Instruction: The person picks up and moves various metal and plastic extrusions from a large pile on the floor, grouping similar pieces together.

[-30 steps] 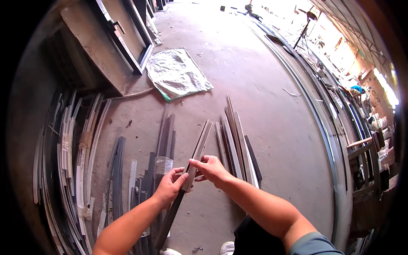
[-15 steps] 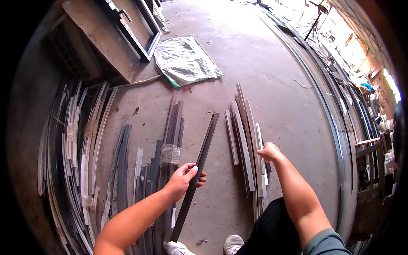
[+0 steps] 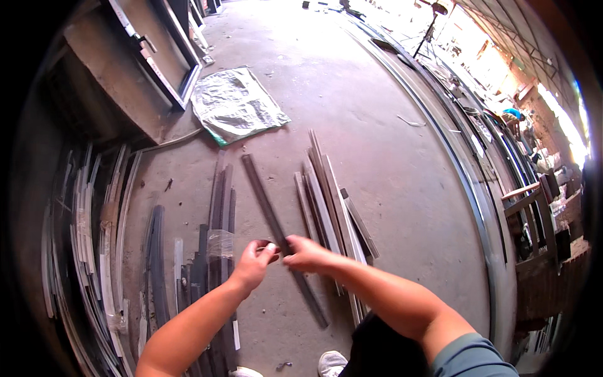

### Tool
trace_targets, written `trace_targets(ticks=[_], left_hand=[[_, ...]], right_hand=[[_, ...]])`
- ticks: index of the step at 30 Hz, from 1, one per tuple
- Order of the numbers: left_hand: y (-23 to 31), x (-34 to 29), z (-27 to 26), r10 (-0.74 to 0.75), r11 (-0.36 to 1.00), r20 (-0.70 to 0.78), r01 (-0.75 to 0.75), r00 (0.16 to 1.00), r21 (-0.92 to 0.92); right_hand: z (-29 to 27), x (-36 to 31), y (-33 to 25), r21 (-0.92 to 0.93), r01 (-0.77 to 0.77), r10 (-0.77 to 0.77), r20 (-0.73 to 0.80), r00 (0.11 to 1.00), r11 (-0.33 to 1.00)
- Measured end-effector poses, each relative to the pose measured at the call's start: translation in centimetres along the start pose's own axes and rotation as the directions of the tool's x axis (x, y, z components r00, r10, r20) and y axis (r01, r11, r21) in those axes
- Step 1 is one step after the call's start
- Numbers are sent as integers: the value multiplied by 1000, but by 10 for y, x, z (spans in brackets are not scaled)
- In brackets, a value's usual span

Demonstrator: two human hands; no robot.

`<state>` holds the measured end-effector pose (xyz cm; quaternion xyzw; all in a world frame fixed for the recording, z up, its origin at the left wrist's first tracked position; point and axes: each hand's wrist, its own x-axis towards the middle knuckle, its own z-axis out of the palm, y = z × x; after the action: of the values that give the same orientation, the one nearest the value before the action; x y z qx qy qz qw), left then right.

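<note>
Left hand (image 3: 251, 269) first: its fingers are bent and loose, with nothing in them that I can see, just beside the dark strip (image 3: 265, 204). Right hand (image 3: 306, 256) is closed around that strip near its middle, maybe so the two ends balance. The strip is up over the floor (image 3: 411, 207), tilted, with its far end leaning left. At the far left, long pale strips (image 3: 81, 235) lie in a bunch, side by side, perhaps to save room. Next come some grey strips (image 3: 158, 257), then a dark stack (image 3: 224, 201) with clear wrap (image 3: 220, 244) on it, which seems to keep the pieces together. Right of the held strip, a brown and grey pile (image 3: 328, 196) lies lengthwise, likely so each piece is easy to grab
</note>
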<state>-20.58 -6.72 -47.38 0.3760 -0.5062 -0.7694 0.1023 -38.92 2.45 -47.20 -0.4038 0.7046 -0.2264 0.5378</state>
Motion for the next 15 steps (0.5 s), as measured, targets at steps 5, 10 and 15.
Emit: trace_targets(ticks=[5,10,15], left_hand=[[-14,-12,-41,50,947,110,-82,993,309],[-44,-62,-123,141,843,-149,-40,979,536],[-95,-121,-228,455,688,-422,-8,784,726]], right_hand=[[-107,-7,97,-69,-211,180,-304,936,975],[-135,-31,141,-69,-449,346,-537,769,891],[-111,-11,111,-316,-416,190,-554,810,852]])
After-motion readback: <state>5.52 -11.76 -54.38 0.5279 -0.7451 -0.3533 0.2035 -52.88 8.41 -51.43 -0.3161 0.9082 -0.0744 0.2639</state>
